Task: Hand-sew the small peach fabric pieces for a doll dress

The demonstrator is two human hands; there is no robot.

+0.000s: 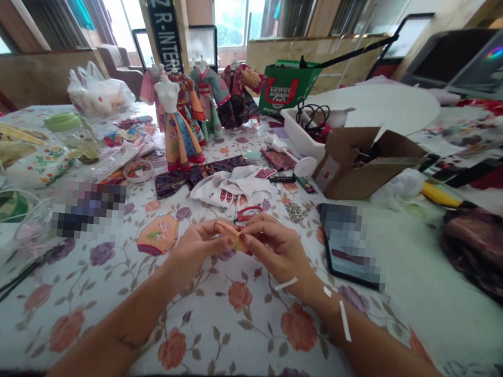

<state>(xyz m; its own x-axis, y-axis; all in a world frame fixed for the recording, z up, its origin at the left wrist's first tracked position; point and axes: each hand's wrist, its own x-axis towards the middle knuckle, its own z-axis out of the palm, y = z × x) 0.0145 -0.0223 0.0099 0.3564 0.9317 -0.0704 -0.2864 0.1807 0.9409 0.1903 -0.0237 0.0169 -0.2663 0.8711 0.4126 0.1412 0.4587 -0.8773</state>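
Left hand (195,248) and right hand (276,248): 2 narrow grips pinching a folded orange fabric piece (229,236).
Held between both grips, above the floral-covered counter (227,330); embroidered fabric panel (157,234) just left of the grip, red loop handles (249,213) just beyond.

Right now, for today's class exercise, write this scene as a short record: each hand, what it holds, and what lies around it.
Left hand: fingers pinch the folded orange fabric piece
Right hand: fingers pinch the same piece from the other side
Just beyond: red loop, possibly scissor handles
To the left: embroidered hexagonal fabric panel
Surface: floral tablecloth
Farther off: miniature hanbok on a white dress form; open cardboard box
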